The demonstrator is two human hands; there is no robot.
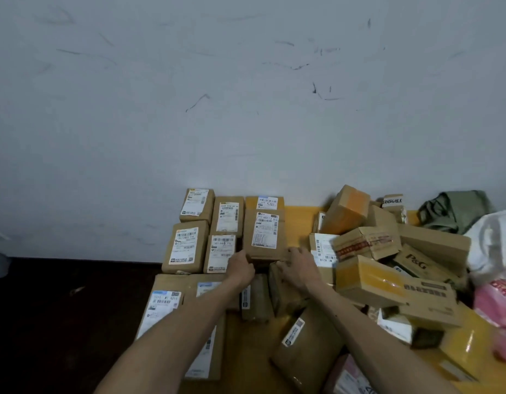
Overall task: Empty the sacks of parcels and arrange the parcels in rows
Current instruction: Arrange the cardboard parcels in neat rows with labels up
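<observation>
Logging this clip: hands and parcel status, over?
Left hand and right hand grip the labelled parcel by its near edge. Parcel beside sorted rows. Unsorted pile crowds the right side.

A parcel-sorting or storage room, plain and unfurnished. Brown cardboard parcels [186, 245] with printed barcode shipping labels [265, 233] lie in rows on a yellow surface [300, 220] against a scuffed, bare white wall [246, 81]. To the right is an unsorted heap of boxes [388, 251], with a crumpled green sack [456, 210] and a white plastic bag [490, 240] beyond it. At near left is a dark floor [61, 308].
</observation>
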